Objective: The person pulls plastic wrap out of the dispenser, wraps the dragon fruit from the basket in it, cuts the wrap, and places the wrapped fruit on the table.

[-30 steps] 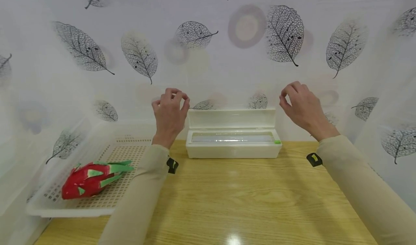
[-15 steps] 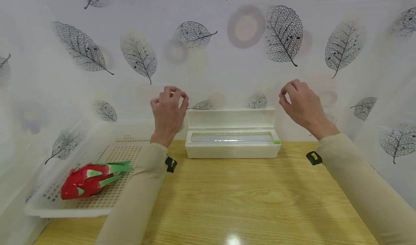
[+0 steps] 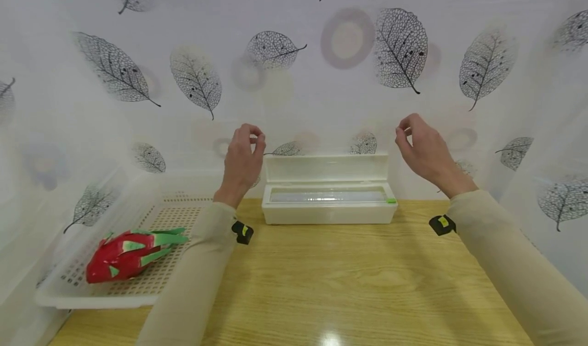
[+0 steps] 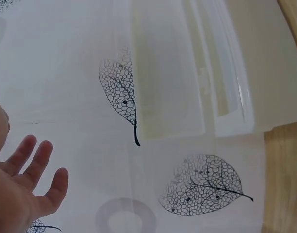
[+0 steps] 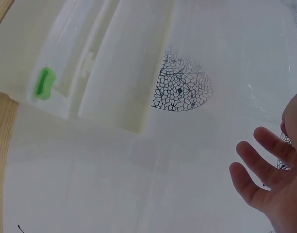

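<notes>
Head, left hand [image 3: 243, 159]: up in the air, thumb and forefinger curved to a narrow grip; whether anything thin and clear sits between them, I cannot tell
Head, right hand [image 3: 427, 152]: likewise up, thumb and forefinger narrow, their contents just as unclear
Head, white box [image 3: 328, 214]: below and between the two grips, apart from both, its lid [image 3: 327, 168] upright at the back; a shiny roll [image 3: 326, 197] shows inside, with a green piece [image 3: 391, 200] at the right hand's end
Head, basket [image 3: 96, 301]: below and left of the left grip, with the red fruit [image 3: 119, 259] in it
Left wrist, fingers: three apart and loosely bent, the box end well off from them
Right wrist, glints: faint shine just beside the fingers, perhaps clear film, perhaps only the leaf-print cloth [image 3: 294, 106]; I cannot tell which
Film risk: if clear film is held, so light a pinch could let a corner slip, and slack between the grips could make it fold onto itself
Lid risk: a hand dipping too low could knock the lid down
Sleeve risk: the left sleeve [image 3: 193, 279], crossing over the basket's edge, might nudge it and roll the fruit
</notes>
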`<state>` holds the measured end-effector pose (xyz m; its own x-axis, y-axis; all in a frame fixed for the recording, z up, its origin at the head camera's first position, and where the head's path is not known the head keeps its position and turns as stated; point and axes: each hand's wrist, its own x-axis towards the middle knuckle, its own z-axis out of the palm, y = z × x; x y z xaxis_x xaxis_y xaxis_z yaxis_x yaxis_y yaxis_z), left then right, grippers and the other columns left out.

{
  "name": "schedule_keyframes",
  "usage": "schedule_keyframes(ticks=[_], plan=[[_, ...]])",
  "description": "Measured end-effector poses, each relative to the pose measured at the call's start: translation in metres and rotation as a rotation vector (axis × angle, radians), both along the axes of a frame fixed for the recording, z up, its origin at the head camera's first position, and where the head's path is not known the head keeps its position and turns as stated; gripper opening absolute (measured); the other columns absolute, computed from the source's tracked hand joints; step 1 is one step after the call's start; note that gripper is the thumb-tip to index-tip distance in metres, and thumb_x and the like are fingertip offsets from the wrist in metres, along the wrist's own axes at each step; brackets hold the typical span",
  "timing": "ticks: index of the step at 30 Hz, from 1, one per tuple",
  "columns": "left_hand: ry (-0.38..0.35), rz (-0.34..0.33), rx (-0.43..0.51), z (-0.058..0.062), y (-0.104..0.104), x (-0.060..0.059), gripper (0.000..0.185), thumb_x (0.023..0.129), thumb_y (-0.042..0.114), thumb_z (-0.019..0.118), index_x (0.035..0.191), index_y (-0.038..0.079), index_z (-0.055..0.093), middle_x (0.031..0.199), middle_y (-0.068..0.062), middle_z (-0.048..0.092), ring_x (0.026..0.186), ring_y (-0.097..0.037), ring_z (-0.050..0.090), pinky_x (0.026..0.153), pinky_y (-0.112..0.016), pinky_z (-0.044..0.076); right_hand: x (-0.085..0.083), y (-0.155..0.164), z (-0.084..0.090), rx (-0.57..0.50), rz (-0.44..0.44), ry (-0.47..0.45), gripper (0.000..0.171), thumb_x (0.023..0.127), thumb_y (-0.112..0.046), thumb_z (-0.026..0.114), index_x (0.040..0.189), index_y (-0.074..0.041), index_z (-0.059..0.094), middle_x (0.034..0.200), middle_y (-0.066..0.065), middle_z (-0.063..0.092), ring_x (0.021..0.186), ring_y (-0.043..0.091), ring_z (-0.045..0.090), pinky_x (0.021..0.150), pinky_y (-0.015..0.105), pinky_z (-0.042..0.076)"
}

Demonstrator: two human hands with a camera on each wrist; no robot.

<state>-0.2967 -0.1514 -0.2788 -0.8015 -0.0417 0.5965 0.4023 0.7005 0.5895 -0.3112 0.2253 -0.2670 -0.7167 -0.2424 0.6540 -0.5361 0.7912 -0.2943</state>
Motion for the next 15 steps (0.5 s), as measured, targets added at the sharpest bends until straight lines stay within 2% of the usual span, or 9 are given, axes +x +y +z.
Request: schedule_keyframes(ticks=[2,4,7,9,11,15], plan=[[-0.030,-0.049,0.030,-0.0011,-0.0001,-0.0022,0.025,0.109,0.026,0.043,0.122,0.005,0.050,0.128,-0.020,0.063,0.120,-0.036,0.064,0.096,-0.056,0.053,-0.0013,0.0003,-0.0012,-0.056,0.034,-0.056,0.022,0.107,-0.013,0.040,0.115,0.007,0.047,0.110,0.028,0.068,0.103,0.047,0.067,0.079,0.054,0.054],[-0.053,-0.092,0.056,-0.0021,-0.0001,-0.0043,0.028,0.111,0.028,0.038,0.124,0.005,0.045,0.127,-0.021,0.066,0.118,-0.039,0.065,0.095,-0.055,0.054,-0.0020,0.0010,-0.0019,-0.106,0.063,-0.119,0.024,0.108,-0.018,0.036,0.115,0.003,0.044,0.112,0.025,0.070,0.102,0.039,0.069,0.079,0.042,0.055],[-0.078,-0.157,0.103,-0.0031,-0.0004,-0.0063,0.028,0.112,0.030,0.033,0.124,0.005,0.040,0.121,-0.021,0.070,0.114,-0.041,0.067,0.092,-0.053,0.054,-0.0029,0.0016,-0.0025,-0.187,0.101,-0.206,0.025,0.110,-0.024,0.032,0.116,-0.002,0.042,0.111,0.021,0.072,0.092,0.015,0.071,0.077,0.022,0.052],[-0.080,-0.179,0.133,-0.0032,-0.0002,-0.0070,0.028,0.112,0.030,0.032,0.124,0.005,0.038,0.118,-0.022,0.071,0.109,-0.041,0.068,0.089,-0.052,0.054,-0.0033,0.0019,-0.0032,-0.242,0.130,-0.253,0.024,0.110,-0.027,0.031,0.116,-0.006,0.041,0.110,0.019,0.072,0.086,0.001,0.069,0.077,0.012,0.052],[-0.079,-0.200,0.157,-0.0038,0.0001,-0.0078,0.027,0.112,0.028,0.032,0.124,0.004,0.038,0.116,-0.023,0.070,0.107,-0.039,0.070,0.090,-0.051,0.054,-0.0040,0.0020,-0.0042,-0.300,0.163,-0.289,0.023,0.111,-0.028,0.032,0.116,-0.008,0.041,0.107,0.015,0.072,0.083,-0.003,0.070,0.079,0.011,0.054],[-0.085,-0.227,0.192,-0.0051,0.0015,-0.0076,0.027,0.112,0.027,0.032,0.124,0.003,0.037,0.119,-0.023,0.067,0.102,-0.036,0.073,0.089,-0.049,0.057,-0.0049,0.0025,-0.0066,-0.386,0.212,-0.328,0.017,0.111,-0.027,0.034,0.116,-0.011,0.040,0.104,0.005,0.070,0.082,0.003,0.072,0.078,0.015,0.058]])
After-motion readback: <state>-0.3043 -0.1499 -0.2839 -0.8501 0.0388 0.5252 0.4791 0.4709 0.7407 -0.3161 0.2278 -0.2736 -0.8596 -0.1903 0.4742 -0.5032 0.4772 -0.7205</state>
